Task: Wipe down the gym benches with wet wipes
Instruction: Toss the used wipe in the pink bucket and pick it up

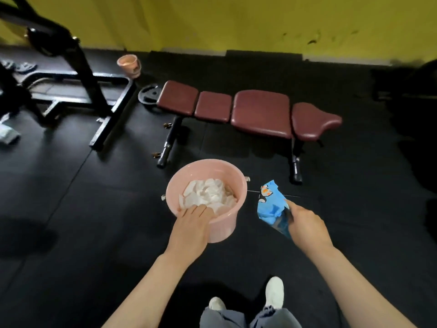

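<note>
Our left hand (192, 217) reaches into the pink bucket (208, 230), maybe pinching a wet wipe (208, 194); our right hand (305, 220) holds the blue pack (272, 204); the bench (248, 110) lies sideways just ahead

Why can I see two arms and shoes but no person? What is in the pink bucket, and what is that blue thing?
The camera sits on the person's head and looks down, so you see only their arms, legs and white shoes. The left hand reaches over the rim of a pink bucket and touches white wipes piled inside. The right hand grips a blue wipes packet. Ahead on the dark floor stands a dark red padded gym bench, with a black metal frame and a second pink bucket further back by the yellow wall.
</note>
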`<state>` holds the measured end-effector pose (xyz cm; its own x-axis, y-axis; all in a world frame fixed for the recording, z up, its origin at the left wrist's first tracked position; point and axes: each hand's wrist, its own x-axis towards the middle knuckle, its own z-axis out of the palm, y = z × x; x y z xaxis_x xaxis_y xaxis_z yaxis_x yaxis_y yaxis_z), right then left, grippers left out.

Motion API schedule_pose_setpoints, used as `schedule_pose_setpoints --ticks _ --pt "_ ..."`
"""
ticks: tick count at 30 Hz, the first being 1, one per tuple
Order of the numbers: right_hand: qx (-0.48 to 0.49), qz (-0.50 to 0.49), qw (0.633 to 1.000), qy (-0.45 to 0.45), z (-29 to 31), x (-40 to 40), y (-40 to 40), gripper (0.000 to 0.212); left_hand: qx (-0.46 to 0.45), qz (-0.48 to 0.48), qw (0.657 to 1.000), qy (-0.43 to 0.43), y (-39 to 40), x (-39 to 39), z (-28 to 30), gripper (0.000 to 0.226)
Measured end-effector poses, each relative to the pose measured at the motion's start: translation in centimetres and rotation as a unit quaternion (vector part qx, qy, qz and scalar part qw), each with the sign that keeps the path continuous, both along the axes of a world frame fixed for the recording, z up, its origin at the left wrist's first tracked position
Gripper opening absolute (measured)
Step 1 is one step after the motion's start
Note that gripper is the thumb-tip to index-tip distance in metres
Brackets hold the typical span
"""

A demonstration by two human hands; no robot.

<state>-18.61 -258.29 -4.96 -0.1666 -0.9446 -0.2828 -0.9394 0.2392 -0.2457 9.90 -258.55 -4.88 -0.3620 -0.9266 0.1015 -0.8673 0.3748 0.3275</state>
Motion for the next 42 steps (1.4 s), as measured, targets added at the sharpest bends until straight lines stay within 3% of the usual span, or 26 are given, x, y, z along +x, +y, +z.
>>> schedule_pose_setpoints --ticks 10,20,29,42 --pt "0.001 -0.185 0.983 0.013 2.2 -18.2 7.6 0.042 0.008 -0.172 0.985 0.002 -3.9 -18.2 0.9 0.018" --pt "-0.004 -0.182 0.979 0.091 3.7 -36.3 7.4 0.045 0.046 -0.211 0.976 0.035 -7.1 -37.8 0.3 0.014" --pt "0.017 -0.194 0.977 0.091 2.0 -47.3 -0.2 0.046 0.061 -0.288 0.956 0.011 -17.3 -52.0 -1.1 0.014" --pt "0.007 -0.314 0.945 0.088 2.7 -63.9 -15.6 0.041 0.075 -0.378 0.923 0.011 -37.7 -71.8 0.3 0.015"
